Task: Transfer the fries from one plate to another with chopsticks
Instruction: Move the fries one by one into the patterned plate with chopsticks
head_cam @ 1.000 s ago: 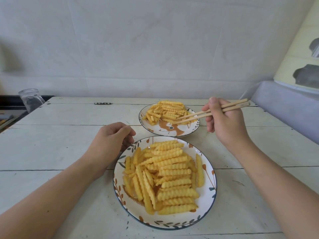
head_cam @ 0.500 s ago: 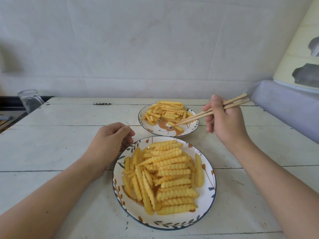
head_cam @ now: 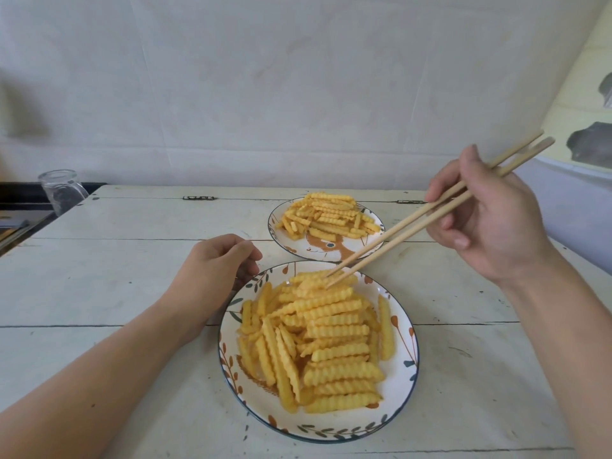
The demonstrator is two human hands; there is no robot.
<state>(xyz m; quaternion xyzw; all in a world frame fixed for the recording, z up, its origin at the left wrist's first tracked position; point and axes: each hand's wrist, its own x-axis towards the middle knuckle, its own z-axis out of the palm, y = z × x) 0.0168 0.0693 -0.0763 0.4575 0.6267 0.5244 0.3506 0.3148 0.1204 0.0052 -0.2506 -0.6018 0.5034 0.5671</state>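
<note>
**A:** so where am I at with the fries? My right hand [head_cam: 490,217] is pinching the chopsticks [head_cam: 414,226] up over the right side of the table [head_cam: 99,276]. The sticks slope down and left from it, and the tips sit a little apart at the far edge of the pile of fries [head_cam: 328,332] on the near plate [head_cam: 402,369]. I can't tell if they've got a fry between them yet.

**B:** which way do those top fries run?

**A:** mostly side to side, parallel to the near table edge. The sticks come in slanted from the far right, so they cross a fry at an angle rather than square. I reckon that's still fine for a pinch around the middle.

**B:** and the other hand?

**A:** my left hand [head_cam: 212,276] is loosely curled, gripping nothing, and resting on the table just beside the near plate's far-left rim. The right hand is the only one that matters here. The far plate [head_cam: 331,253] sits just behind the near one, toward the far edge, already carrying a small heap, so the carry should be a short hop straight back.
</note>
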